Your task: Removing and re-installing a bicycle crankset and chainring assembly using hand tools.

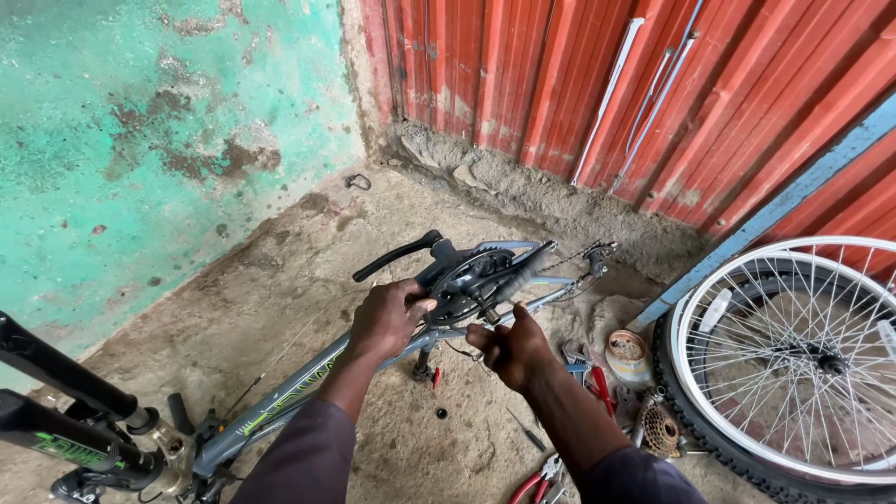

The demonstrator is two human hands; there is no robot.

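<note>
A grey bicycle frame (280,406) with green lettering lies upturned across the dirt floor. My left hand (387,317) grips the frame beside the black chainring (464,285) and crank arm (397,255). My right hand (509,347) is closed around a thin metal tool or rod pressed at the crank area; what it is exactly I cannot tell. The chain and rear derailleur (597,254) hang at the frame's far end. The black suspension fork (65,401) sticks out at lower left.
A spoked wheel (793,355) with tyre leans at right against the red corrugated wall (653,84). On the ground near my right arm lie red-handled pliers (537,481), a rusty cassette (661,429), a small tin (627,353) and a screwdriver (527,431). A green wall (140,121) stands left.
</note>
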